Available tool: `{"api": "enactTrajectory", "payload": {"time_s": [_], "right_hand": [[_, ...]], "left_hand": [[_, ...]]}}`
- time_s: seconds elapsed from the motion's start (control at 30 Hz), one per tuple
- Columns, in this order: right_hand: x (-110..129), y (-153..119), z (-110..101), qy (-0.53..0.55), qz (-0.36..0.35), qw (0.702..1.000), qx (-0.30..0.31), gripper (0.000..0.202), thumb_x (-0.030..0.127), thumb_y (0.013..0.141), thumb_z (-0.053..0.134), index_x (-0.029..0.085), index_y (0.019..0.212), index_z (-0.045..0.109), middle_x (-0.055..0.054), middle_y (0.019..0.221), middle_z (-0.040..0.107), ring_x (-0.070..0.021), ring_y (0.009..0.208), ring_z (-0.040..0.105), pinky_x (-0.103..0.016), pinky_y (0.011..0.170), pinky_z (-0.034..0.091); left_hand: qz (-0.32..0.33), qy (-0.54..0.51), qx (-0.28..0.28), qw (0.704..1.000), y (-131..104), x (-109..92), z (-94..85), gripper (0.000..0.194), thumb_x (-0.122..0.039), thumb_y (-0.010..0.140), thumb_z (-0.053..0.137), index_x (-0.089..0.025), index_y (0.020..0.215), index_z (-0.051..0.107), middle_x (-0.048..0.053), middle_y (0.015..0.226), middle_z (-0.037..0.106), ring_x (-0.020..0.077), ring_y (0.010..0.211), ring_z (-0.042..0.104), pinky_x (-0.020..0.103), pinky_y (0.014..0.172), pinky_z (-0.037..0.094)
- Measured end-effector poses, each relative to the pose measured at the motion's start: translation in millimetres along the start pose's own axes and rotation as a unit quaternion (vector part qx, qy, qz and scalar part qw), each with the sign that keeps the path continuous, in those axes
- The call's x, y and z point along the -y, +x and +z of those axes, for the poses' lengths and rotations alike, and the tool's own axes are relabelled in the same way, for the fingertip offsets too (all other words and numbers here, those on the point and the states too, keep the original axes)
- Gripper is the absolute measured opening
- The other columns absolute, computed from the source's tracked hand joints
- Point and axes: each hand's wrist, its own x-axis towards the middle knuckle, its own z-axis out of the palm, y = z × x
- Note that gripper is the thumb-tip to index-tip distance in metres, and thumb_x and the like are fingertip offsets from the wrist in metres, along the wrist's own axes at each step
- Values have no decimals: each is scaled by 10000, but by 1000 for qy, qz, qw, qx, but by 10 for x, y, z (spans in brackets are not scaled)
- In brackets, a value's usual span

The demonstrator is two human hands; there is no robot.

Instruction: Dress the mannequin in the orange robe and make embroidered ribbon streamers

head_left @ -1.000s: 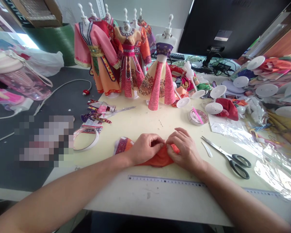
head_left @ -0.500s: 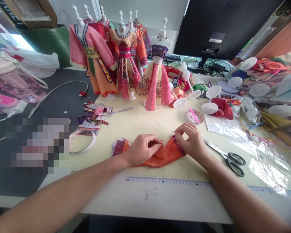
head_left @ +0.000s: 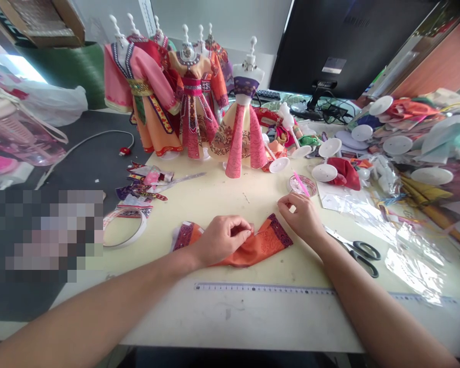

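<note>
An orange piece of doll clothing (head_left: 253,251) with dark purple patterned bands at both ends lies on the cream work surface. My left hand (head_left: 228,236) rests over its middle, thumb and forefinger pinching the upper edge of the cloth. My right hand (head_left: 301,217) is lifted just right of the cloth's right-hand band. Its thumb and forefinger are pressed together; whatever they hold, perhaps a needle or thread, is too fine to make out. Black-handled scissors (head_left: 362,253) lie beside my right forearm.
A clear ruler (head_left: 253,289) lies along the front. Several dressed doll stands (head_left: 193,97) are upright at the back. Tape rolls (head_left: 124,230) and trim scraps (head_left: 147,181) are on the left. Fabric and stand bases (head_left: 329,148) crowd the right, below a monitor (head_left: 348,46).
My right hand has drawn away from the purple band to the right, uncovering it. My left hand keeps its pinch on the cloth. The whole view has shifted slightly.
</note>
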Motion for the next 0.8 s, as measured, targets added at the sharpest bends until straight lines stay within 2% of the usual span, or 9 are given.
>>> {"api": "enactTrajectory", "payload": {"time_s": [0.33,0.8], "right_hand": [[-6,10,33,1,-2,1000,1,160,167,762,483,189,679,618,-43,705,643,-188,713,575,-332,704,431],[15,11,64,-1,12,1000,-19,52,210,721,556,195,676,576,-29,693,617,-175,656,557,-329,656,438]], "left_hand": [[4,4,0,1000,1,5,1,127,-242,809,533,-155,769,616,47,865,689,168,864,647,291,805,504],[6,9,2,1000,4,25,7,141,-247,812,529,-154,807,635,53,856,689,178,885,644,304,815,503]]}}
